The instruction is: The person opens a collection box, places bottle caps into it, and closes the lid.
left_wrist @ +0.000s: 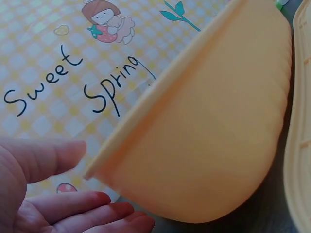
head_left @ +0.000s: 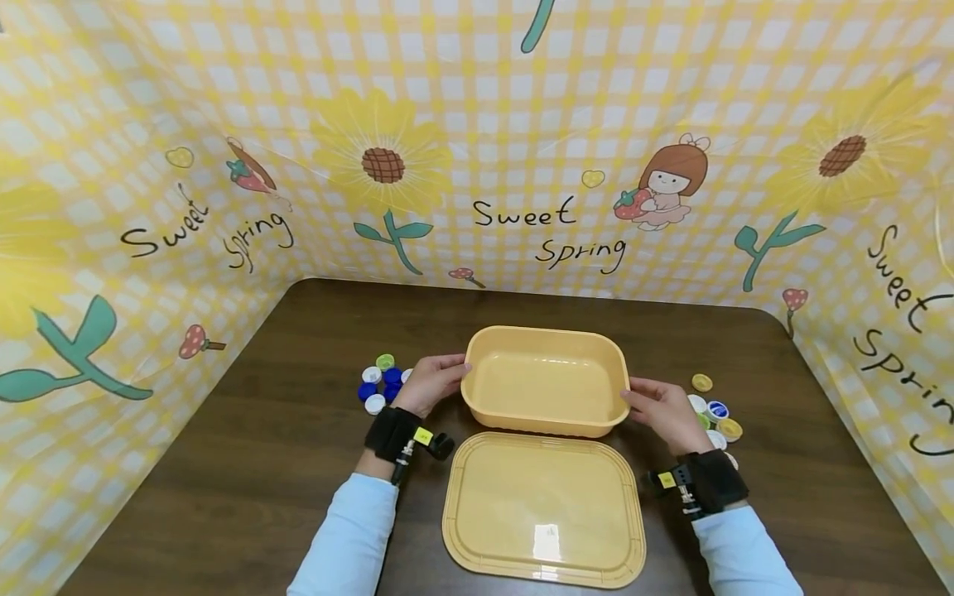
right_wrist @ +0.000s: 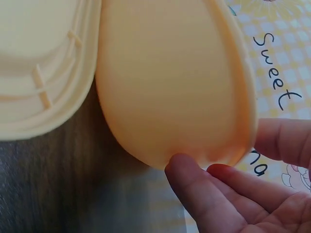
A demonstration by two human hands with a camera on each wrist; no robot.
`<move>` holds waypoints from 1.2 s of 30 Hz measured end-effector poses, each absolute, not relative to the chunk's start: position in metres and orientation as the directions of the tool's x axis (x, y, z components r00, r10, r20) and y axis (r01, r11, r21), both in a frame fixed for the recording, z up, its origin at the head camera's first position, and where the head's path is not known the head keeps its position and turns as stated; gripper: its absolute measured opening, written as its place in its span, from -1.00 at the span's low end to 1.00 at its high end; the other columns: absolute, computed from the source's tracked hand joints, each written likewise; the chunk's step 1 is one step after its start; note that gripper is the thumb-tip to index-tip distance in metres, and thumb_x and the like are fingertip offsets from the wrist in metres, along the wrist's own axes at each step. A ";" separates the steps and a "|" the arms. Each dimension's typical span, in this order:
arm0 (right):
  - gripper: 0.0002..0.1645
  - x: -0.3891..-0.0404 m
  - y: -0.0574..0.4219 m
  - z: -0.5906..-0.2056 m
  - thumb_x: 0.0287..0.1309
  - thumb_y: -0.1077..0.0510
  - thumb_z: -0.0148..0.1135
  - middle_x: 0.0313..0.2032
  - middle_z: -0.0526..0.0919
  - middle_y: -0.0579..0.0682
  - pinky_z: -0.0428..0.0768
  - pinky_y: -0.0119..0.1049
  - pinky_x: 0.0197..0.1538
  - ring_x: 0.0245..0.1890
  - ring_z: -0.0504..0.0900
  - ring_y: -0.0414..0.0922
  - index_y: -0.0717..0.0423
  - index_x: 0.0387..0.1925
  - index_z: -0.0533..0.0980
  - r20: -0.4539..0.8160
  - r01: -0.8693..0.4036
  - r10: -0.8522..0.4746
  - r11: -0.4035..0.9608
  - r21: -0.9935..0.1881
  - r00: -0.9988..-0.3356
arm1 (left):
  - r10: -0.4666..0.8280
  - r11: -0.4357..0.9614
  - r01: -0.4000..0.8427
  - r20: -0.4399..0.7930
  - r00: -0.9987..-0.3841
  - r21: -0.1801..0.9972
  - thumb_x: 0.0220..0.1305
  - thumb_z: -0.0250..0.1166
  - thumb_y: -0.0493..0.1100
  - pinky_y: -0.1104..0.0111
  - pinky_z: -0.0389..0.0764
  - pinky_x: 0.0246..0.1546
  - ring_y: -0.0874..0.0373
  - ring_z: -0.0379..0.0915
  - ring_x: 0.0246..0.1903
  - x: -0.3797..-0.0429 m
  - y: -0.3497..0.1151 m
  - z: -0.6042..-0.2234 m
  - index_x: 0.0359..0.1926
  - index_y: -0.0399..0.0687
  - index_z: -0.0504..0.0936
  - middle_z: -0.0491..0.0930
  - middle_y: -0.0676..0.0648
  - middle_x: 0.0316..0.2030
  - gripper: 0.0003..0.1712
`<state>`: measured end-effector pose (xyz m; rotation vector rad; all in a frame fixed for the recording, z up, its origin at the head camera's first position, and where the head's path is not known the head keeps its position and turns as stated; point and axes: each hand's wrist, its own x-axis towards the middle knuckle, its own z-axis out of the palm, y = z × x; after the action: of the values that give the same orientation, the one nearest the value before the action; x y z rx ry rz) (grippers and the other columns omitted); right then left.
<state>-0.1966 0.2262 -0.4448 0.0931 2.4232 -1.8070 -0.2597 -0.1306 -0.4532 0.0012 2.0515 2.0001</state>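
Note:
A yellow plastic container, its inside bare, sits between both hands in the head view. At its left end is my left hand; in the left wrist view the thumb and the loosely bent fingers are spread around the rim's corner, with a gap beside the thumb. My right hand pinches the right end, thumb at the rim and fingertips against the outer wall. Nearer the body, a matching yellow lid lies flat on the table.
Left of the container lie several blue, white and green bottle caps, partly behind the left hand. More caps, yellow, white and blue, lie beside the right hand. The dark wooden table is enclosed by a checkered cloth.

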 end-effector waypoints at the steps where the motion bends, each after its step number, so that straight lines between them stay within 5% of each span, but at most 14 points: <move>1: -0.42 -0.197 0.227 -0.446 0.39 0.17 0.10 0.18 0.43 0.42 0.62 -0.26 -0.04 -0.02 0.61 -0.05 0.50 0.27 0.31 -0.137 0.126 -0.016 0.287 -0.950 -0.990 | 0.199 0.036 -0.190 -0.193 -0.961 0.981 0.40 0.17 -0.28 0.20 0.55 0.04 -0.03 0.54 0.02 -0.260 -0.129 -0.456 0.24 -0.50 0.40 0.48 -0.40 0.13 -0.52; 17: -0.42 -0.194 0.245 -0.432 0.39 0.18 0.10 0.19 0.40 0.46 0.62 -0.24 -0.02 -0.04 0.63 -0.06 0.53 0.26 0.29 -0.073 0.067 -0.011 0.268 -0.961 -0.997 | 0.223 0.031 -0.198 -0.200 -0.954 0.980 0.42 0.13 -0.30 0.25 0.57 0.00 0.03 0.55 0.00 -0.265 -0.125 -0.458 0.25 -0.48 0.39 0.46 -0.40 0.16 -0.54; 23: -0.39 -0.173 0.285 -0.403 0.40 0.06 0.10 0.13 0.48 0.43 0.62 -0.41 -0.11 -0.21 0.65 -0.31 0.48 0.25 0.34 0.025 0.013 0.076 0.462 -0.887 -0.997 | 0.230 0.035 -0.201 -0.203 -0.952 0.979 0.43 0.11 -0.30 0.25 0.55 0.03 0.04 0.53 0.02 -0.264 -0.129 -0.458 0.27 -0.48 0.37 0.42 -0.40 0.20 -0.53; 29: -0.39 -0.140 0.317 -0.398 0.34 -0.07 0.17 0.00 0.60 0.35 0.59 -0.08 -0.12 -0.02 0.58 0.23 0.39 0.12 0.49 0.065 0.070 0.155 0.732 -0.678 -0.986 | 0.233 0.050 -0.204 -0.210 -0.950 0.978 0.44 0.11 -0.28 0.24 0.54 0.04 0.01 0.51 0.06 -0.266 -0.132 -0.459 0.30 -0.44 0.35 0.40 -0.37 0.22 -0.51; 36: -0.42 -0.120 0.330 -0.424 0.19 0.00 0.34 -0.15 0.65 0.36 0.63 -0.02 -0.26 -0.20 0.64 0.21 0.47 -0.03 0.54 -0.043 0.181 0.194 0.781 -0.597 -0.980 | 0.259 0.056 -0.206 -0.214 -0.942 0.977 0.45 0.12 -0.24 0.25 0.51 0.07 0.01 0.49 0.10 -0.269 -0.127 -0.461 0.32 -0.41 0.34 0.38 -0.36 0.24 -0.49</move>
<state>-0.1196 0.3298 -0.4237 0.3146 2.9844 -0.9969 -0.2693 -0.1265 -0.4612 0.0526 2.0087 1.9519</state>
